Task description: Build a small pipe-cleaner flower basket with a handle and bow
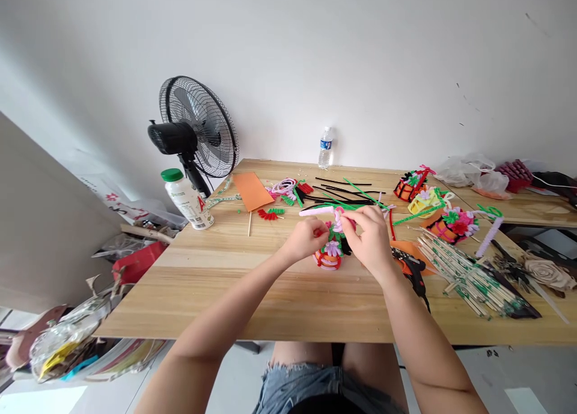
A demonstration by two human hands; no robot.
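Above the table's middle, my right hand pinches a lilac pipe cleaner, whose straight end sticks out to the left and whose other part bends down at the fingertips. My left hand is just to the left, fingers closed together. Whether those fingers hold anything is hidden. Below and between both hands stands a small orange basket trimmed with red and lilac pipe cleaners, with a lilac flower and green leaves at its top. The hands partly cover this basket.
Black and green pipe cleaners lie behind my hands. Finished flower baskets, a glue gun and bundled sticks are at right. At left are an orange sheet, a white bottle and a fan. A water bottle stands behind.
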